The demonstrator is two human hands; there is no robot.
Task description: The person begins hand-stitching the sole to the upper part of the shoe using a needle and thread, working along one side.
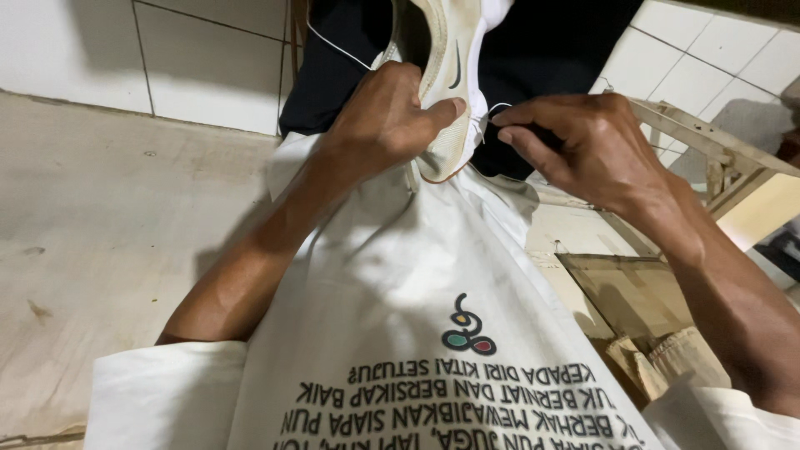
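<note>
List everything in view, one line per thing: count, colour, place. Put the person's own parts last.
Shoe: one, cream white with a dark mark on its side, top centre, held up on edge.
Thread: one, white, thin, between the shoe's edge and the right fingertips.
Dark garment: one, black with a thin white line, behind the shoe.
Shirt: one, white with a printed emblem and lettering, lower centre.
Floor: one, pale grey concrete, left.
Wall tiles: several, white, top left and top right.
Wooden frame: one, pale wood, right.
Left hand: one, grip closed on the shoe.
Right hand: one, fingertips pinching the thread.
</note>
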